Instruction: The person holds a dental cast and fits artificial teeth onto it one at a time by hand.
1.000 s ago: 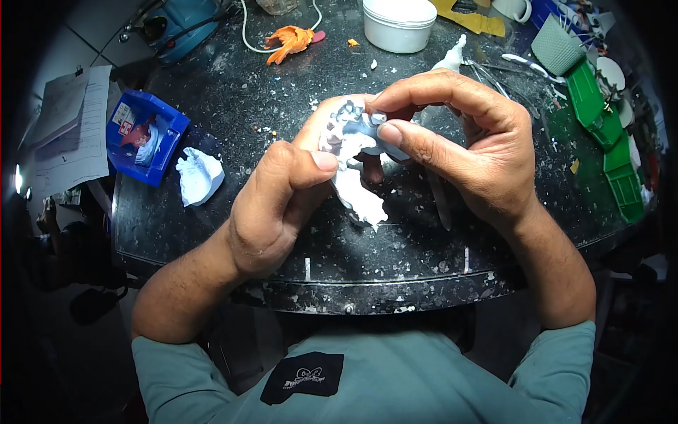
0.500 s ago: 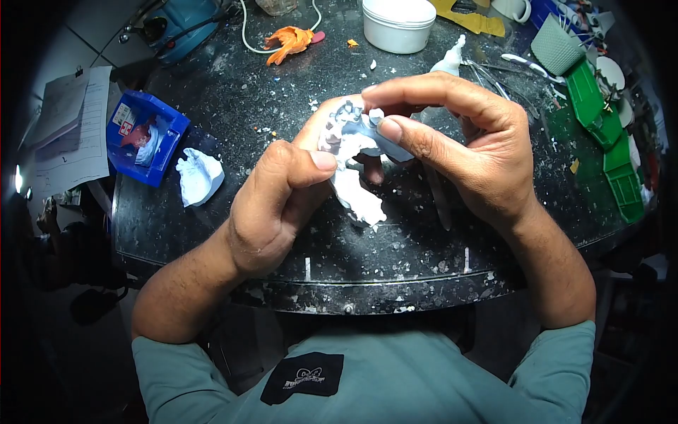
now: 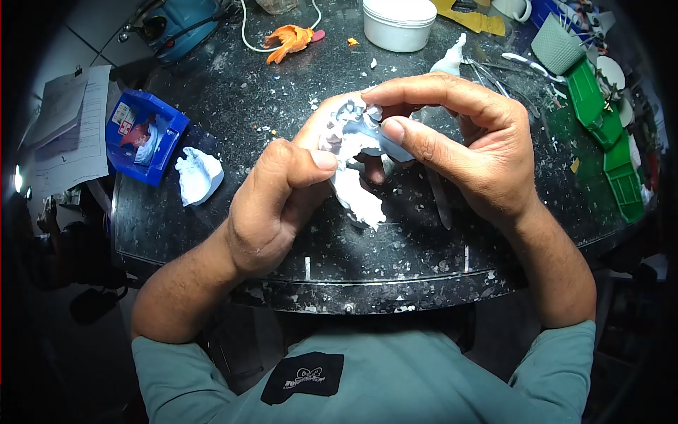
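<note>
I count two white casts on my view: one held cast (image 3: 359,196) and one loose cast (image 3: 200,177), lying just beside a single blue box (image 3: 167,157). My left hand (image 3: 272,194) grips the held cast from its left, thumb on top. My right hand (image 3: 487,145) is curled at its upper right; I can't tell how firmly it pinches. The held cast sits between both hands, above the black table (image 3: 395,256). One white tub (image 3: 400,30) stands beyond them.
</note>
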`<action>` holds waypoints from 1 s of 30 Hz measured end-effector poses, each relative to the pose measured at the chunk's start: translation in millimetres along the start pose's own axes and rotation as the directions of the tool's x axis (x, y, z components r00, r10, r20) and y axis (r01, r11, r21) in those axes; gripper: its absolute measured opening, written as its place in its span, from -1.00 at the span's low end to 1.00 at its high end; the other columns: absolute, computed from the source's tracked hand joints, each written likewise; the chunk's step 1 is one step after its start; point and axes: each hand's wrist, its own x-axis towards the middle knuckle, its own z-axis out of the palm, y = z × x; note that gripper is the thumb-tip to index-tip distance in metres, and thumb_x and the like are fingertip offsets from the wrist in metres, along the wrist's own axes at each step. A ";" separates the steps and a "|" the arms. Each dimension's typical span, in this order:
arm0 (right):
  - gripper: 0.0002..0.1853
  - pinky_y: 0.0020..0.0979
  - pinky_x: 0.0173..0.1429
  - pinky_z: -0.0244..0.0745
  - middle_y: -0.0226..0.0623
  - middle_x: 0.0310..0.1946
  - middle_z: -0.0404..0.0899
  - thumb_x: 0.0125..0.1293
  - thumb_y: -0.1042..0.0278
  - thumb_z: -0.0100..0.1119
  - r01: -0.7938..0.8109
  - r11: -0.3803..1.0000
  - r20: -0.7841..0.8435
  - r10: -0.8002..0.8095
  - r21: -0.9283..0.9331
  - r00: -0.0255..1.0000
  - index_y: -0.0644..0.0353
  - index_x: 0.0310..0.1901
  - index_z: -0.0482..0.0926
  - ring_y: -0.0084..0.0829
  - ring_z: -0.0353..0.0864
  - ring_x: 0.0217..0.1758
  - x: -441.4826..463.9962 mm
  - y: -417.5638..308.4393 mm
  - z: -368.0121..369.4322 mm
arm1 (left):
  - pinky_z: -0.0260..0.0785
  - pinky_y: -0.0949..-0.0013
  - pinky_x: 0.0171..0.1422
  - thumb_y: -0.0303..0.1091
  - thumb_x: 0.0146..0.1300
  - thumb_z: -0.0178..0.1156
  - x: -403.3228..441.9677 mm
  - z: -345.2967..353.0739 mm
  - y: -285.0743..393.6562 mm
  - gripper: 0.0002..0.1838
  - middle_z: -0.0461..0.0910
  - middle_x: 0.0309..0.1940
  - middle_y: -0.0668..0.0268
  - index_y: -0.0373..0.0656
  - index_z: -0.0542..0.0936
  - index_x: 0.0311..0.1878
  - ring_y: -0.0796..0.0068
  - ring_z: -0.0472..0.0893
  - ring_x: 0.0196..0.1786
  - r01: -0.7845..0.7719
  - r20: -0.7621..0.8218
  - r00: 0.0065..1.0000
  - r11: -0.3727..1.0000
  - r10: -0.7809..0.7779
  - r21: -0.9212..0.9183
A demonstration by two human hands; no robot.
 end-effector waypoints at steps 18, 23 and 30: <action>-0.79 -0.43 0.11 0.51 -0.20 -0.13 0.71 0.20 0.60 0.37 0.037 0.999 0.001 -0.037 -0.018 0.999 0.32 -0.10 0.72 -0.44 0.65 -0.06 1.3 0.8 -0.9 | 0.45 0.08 0.07 -0.06 0.30 -0.22 -0.8 -7.4 -2.4 -0.27 0.46 0.18 -0.06 -0.41 0.18 0.42 0.13 0.51 0.09 0.014 0.028 1.000 1.000 -0.014 -0.017; -0.80 -0.41 0.11 0.50 -0.20 -0.13 0.71 0.19 0.60 0.37 0.121 0.991 0.027 -0.119 -0.061 0.992 0.31 -0.13 0.73 -0.42 0.65 -0.06 2.6 3.9 -3.6 | 0.45 0.08 0.07 -0.05 0.29 -0.22 -1.9 -6.6 -5.5 -0.24 0.45 0.19 -0.03 -0.40 0.15 0.45 0.15 0.51 0.10 -0.012 -0.001 1.000 1.000 0.012 0.012; -0.77 -0.40 0.13 0.52 -0.18 -0.11 0.71 0.21 0.60 0.36 0.082 0.996 0.033 -0.081 -0.029 0.996 0.35 -0.07 0.70 -0.42 0.66 -0.02 2.1 1.6 -2.8 | 0.44 0.14 0.04 -0.10 0.32 -0.21 -1.3 -5.8 -3.1 -0.32 0.46 0.16 -0.02 -0.37 0.19 0.40 0.20 0.50 0.05 -0.003 0.010 1.000 1.000 0.003 -0.008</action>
